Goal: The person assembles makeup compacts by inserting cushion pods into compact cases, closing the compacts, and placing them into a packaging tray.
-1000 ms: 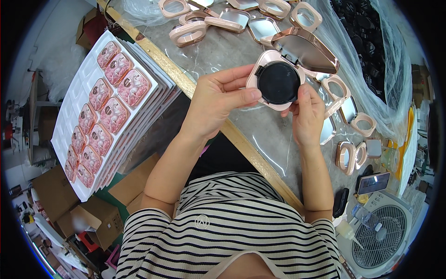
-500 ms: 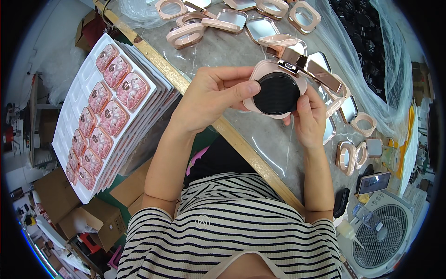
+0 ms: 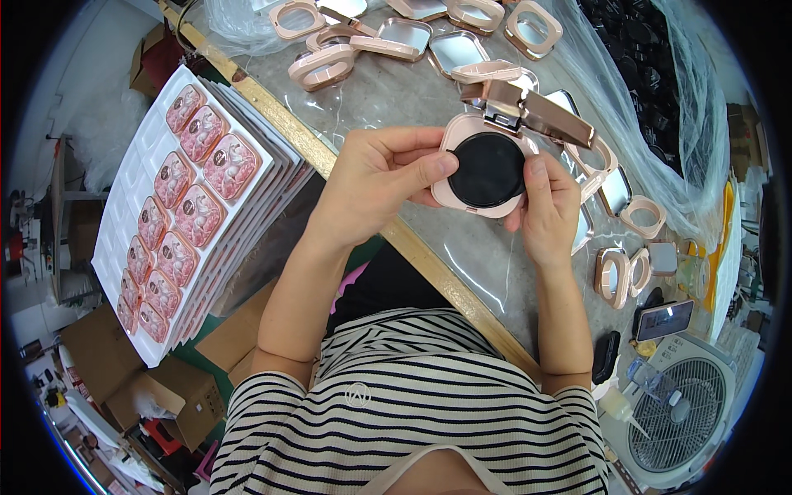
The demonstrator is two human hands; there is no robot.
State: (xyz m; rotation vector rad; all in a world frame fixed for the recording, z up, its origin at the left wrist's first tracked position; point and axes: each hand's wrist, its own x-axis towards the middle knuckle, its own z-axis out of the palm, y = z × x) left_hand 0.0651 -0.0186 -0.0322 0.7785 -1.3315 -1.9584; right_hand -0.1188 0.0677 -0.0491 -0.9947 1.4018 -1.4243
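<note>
Above the cluttered table (image 3: 388, 91), both hands, left hand (image 3: 375, 177) and right hand (image 3: 549, 210), pinch an open pink compact case (image 3: 487, 165) with thumbs pressing its black insert (image 3: 487, 169).

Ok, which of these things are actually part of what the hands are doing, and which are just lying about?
In hand:
- open pink compact case, held by left hand and right hand
- round black insert seated in it
- loose pink frames and lids on the table
- bag of black inserts

Lying about:
- stacked trays of pink compacts
- white fan
- phone
- cardboard boxes
</note>
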